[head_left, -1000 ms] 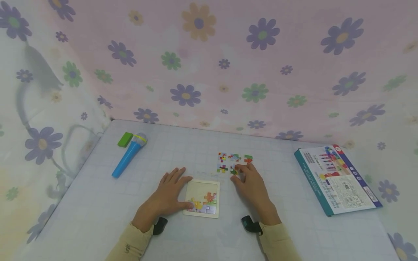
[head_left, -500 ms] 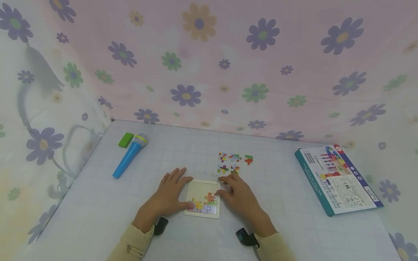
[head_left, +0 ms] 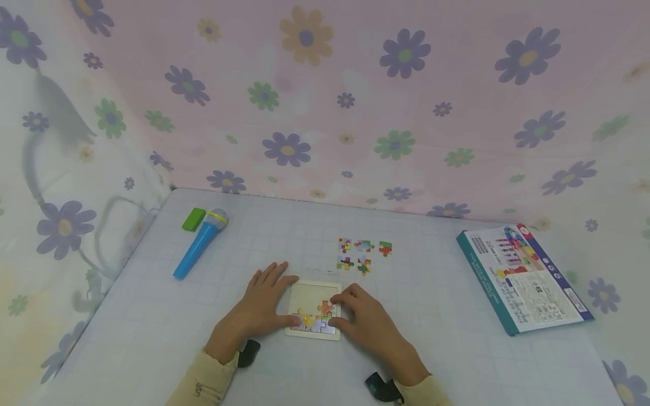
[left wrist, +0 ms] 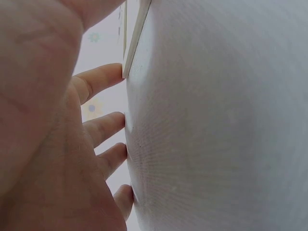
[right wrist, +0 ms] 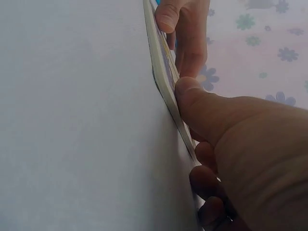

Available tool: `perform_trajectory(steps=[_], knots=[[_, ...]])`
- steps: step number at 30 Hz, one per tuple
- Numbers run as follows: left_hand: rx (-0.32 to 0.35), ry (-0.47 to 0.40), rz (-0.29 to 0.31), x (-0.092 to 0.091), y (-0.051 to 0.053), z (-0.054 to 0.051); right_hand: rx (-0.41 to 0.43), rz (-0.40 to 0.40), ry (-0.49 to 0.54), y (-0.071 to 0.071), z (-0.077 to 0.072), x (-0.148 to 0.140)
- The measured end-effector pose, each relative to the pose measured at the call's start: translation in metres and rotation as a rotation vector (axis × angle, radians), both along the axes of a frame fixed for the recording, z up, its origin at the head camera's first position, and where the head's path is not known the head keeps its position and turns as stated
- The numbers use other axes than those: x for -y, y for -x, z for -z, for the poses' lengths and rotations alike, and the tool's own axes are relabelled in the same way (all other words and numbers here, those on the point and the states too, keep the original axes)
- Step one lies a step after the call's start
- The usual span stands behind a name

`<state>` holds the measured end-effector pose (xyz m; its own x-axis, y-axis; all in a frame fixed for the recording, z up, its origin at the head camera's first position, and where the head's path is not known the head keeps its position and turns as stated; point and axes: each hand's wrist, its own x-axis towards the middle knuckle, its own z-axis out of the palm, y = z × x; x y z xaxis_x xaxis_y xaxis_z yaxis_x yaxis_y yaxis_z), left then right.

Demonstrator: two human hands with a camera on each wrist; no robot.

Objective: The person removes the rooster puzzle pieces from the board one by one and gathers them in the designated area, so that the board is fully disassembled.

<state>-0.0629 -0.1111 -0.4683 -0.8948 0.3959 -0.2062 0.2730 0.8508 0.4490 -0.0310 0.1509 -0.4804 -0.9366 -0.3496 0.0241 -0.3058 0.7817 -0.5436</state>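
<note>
Right hand comes from the loose pieces to the puzzle tray

A second ago the right hand [head_left: 373, 321] was at the loose puzzle pieces [head_left: 363, 246]; now it is at the right side of the wooden tray [head_left: 307, 293]. Five pieces lie behind the tray, including the one its fingers were touching. The left hand [head_left: 259, 304] keeps its place.

The right thumb is on the tray's lower right part and the index finger near the orange-red piece [head_left: 326, 308], a gap between them. The other fingers are bent beside the edge; whether the hand pinches or only presses, I cannot tell. The left fingers are spread and nearly straight, index at the tray's far left corner, thumb on the near left pieces, other tips on the table [head_left: 431, 344].

The tray lies flat between the hands, its near row filled with pieces.
</note>
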Motion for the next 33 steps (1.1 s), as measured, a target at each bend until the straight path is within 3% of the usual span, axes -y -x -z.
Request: perform_trajectory(steps=[13,33], knots=[[0.002,-0.002,-0.009,0.002,-0.001,-0.003,0.073,0.031,-0.014,0.003,-0.005,0.009],[-0.003,-0.002,-0.022,0.002,-0.001,-0.004,0.136,0.022,0.070,0.002,-0.008,0.011]])
